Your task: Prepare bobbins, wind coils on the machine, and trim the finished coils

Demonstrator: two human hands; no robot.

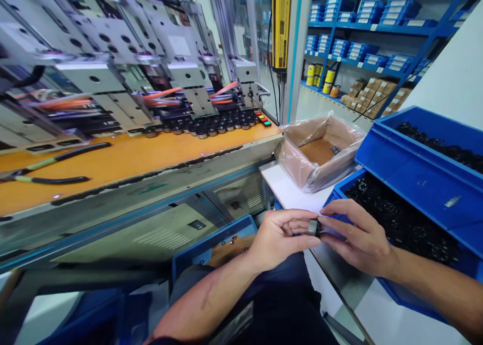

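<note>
Just left of the open blue plastic bin of black parts, the left hand pinches a small grey-and-black cylindrical part, apparently leaving its black end accessible to the right hand, whose grip cannot be confirmed.

Small round part, grey band, black end facing the right hand, sits between the left hand's fingers.

Pliers, blue shelving, yellow cans, apparently cardboard boxes
</note>
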